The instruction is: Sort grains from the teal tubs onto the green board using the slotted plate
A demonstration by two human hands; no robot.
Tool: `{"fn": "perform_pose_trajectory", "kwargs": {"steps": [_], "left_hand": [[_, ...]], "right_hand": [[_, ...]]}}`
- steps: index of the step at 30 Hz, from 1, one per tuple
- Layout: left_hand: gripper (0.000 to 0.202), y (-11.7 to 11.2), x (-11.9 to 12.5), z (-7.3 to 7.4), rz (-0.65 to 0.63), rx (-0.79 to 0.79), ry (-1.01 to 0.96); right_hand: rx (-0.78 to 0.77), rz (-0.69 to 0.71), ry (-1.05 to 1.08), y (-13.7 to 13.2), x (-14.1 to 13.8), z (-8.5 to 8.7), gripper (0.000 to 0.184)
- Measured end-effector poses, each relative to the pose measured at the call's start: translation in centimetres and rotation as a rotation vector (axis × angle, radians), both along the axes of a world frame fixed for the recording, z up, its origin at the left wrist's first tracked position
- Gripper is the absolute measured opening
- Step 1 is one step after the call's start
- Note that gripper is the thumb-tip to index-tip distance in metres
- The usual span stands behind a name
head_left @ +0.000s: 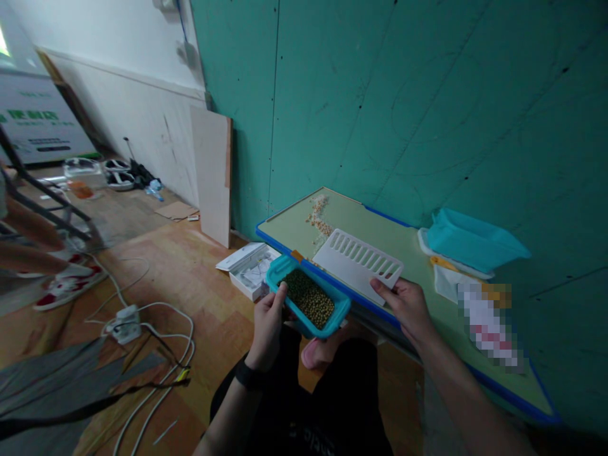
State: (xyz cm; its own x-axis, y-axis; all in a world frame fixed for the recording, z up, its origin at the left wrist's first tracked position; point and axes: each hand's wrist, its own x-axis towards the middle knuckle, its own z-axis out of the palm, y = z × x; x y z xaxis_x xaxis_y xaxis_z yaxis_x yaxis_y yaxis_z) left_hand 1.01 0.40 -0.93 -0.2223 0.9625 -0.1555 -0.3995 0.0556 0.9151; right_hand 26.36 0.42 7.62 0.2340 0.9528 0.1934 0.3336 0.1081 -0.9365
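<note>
My left hand (268, 323) grips the near left edge of a small teal tray (341, 315), thumb over the rim. Dark green beans and yellowish beans (308, 301) lie inside it side by side. The tray is held above my lap, just off the table's front edge. In my right hand (406, 301) is a flat white slotted plate (351, 266), pinched at its right corner between thumb and fingers. It hovers over or rests on the table; I cannot tell which. Scattered pale grains and bits (319, 218) lie on the table beyond the plate.
The light green table (380, 228) has a blue edge and stands against the green wall. On its right are a larger teal basin (475, 239) and a partly blurred packet (491, 329). An open white box (251, 272), cables and a power strip (126, 324) lie on the floor. A person's legs (35, 240) show at left.
</note>
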Motion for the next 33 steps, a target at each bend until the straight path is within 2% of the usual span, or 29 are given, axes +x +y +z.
{"fn": "perform_pose_trajectory", "kwargs": {"steps": [8, 14, 21, 28, 33], "left_hand": [[0.053, 0.0, 0.0, 0.3, -0.013, 0.000, -0.018], [0.054, 0.2, -0.1, 0.0, -0.013, -0.007, -0.041], [0.053, 0.3, -0.4, 0.0, -0.017, -0.013, -0.069], [0.055, 0.6, -0.7, 0.5, -0.002, 0.009, -0.062], [0.056, 1.0, -1.0, 0.0, -0.003, 0.001, -0.040]], "right_hand": [[-0.010, 0.021, -0.007, -0.2, -0.2, -0.6, 0.046], [0.059, -0.023, -0.093, 0.7, -0.4, -1.0, 0.044], [0.078, 0.008, -0.192, 1.2, -1.8, -0.1, 0.043], [0.045, 0.075, -0.138, 0.9, -2.2, 0.1, 0.042], [0.116, -0.020, -0.183, 2.0, -1.8, 0.5, 0.044]]}}
